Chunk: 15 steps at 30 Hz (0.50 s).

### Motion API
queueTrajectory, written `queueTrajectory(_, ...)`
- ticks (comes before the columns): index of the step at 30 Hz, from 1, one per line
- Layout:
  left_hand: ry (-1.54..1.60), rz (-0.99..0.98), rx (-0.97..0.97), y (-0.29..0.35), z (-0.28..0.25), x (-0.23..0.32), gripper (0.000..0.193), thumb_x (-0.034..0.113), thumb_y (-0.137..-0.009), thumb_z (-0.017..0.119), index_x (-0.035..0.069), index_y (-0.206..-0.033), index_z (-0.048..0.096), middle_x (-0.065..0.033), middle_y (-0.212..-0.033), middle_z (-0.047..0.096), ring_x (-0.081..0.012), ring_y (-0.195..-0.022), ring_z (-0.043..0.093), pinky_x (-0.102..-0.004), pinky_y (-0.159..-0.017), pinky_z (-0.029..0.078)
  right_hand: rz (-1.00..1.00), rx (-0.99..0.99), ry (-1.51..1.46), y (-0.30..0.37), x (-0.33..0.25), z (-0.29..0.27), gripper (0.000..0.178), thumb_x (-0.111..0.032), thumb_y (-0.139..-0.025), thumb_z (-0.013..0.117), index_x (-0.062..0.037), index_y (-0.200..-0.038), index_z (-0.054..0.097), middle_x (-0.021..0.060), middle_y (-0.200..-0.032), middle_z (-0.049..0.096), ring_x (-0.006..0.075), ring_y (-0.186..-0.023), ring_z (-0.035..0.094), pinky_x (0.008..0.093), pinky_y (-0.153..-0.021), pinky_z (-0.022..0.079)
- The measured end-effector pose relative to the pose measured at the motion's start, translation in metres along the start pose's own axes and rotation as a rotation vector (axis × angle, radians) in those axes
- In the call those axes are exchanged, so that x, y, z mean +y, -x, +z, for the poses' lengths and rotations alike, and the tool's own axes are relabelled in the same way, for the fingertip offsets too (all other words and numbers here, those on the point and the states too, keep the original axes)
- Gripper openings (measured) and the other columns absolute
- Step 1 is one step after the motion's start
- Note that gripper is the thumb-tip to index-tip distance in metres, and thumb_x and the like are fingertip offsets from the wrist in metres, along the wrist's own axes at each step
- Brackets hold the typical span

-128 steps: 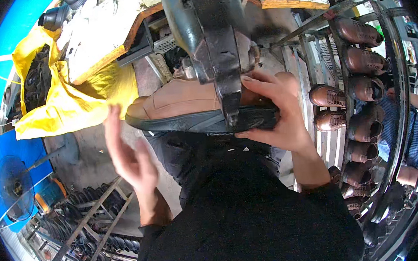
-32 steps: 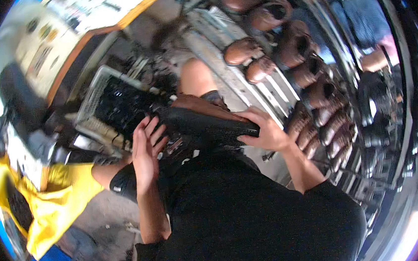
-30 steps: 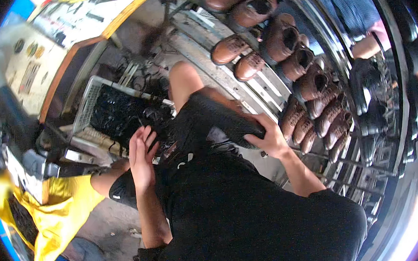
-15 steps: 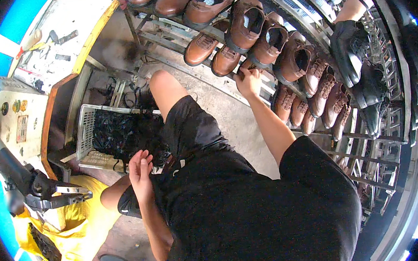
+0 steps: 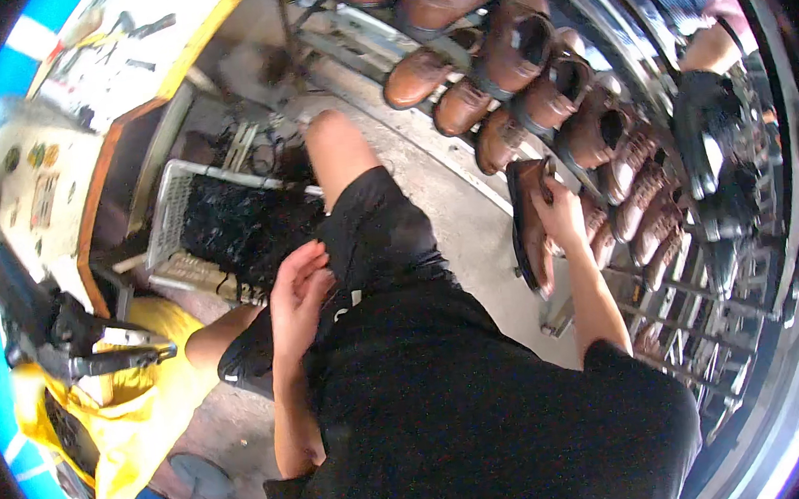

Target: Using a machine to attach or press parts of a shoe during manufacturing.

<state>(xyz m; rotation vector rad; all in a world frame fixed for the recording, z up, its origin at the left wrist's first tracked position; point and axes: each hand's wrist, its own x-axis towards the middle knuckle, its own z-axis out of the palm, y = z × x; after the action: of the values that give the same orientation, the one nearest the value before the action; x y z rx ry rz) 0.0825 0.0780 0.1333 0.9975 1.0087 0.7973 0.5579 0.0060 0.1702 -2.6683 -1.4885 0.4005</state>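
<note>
My right hand (image 5: 560, 212) grips a brown leather shoe (image 5: 529, 229) at its opening, beside the rack. The shoe is tipped on its side, with its dark sole facing left. My left hand (image 5: 299, 298) hovers over my lap near my thigh, its fingers loosely bent and apart, with nothing visible in it. Rows of brown lace-up shoes (image 5: 517, 44) rest on the metal rack (image 5: 478, 168) in front and to the right. The closest to my right hand are the lower-row shoes, partly hidden by it.
At left, a black-armed machine (image 5: 39, 314) stands over a yellow sack (image 5: 147, 405). A white crate (image 5: 168, 213) holds black items. A cluttered worktable (image 5: 118, 70) is at upper left. Behind the rack, another person's hand (image 5: 713, 49) is near black shoes (image 5: 708, 132).
My right hand has moved right and toward me, and a brown shoe is now off the rack in it. My left hand has shifted slightly right and up. The view has turned a little.
</note>
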Motion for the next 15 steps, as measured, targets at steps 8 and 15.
queueTrajectory(8,0.566,0.069,-0.306,-0.024,0.006,0.043,0.104,0.025,-0.078,0.089,0.001,-0.158,0.026,-0.0129,-0.143,0.053,-0.0206,-0.124,0.056,-0.0347,-0.108,0.043,-0.098,-0.981,-1.045,0.029,-0.221,-0.042,0.048,-0.025,-0.095,0.071,0.001,-0.134,0.058,0.0092,-0.12,0.066,0.017,-0.115,0.059,0.031,-0.101,0.046)
queueTrajectory(15,0.673,0.333,0.262,0.029,-0.029,0.073,0.102,0.014,-0.079,0.088,0.003,-0.158,0.024,-0.0098,-0.131,0.06,-0.0185,-0.119,0.059,-0.0337,-0.101,0.049,0.004,-1.334,-1.826,-0.008,-0.269,0.023,0.094,-0.072,-0.092,0.052,-0.0046,-0.154,0.035,0.0223,-0.147,0.051,0.0369,-0.134,0.052,0.0551,-0.114,0.039)
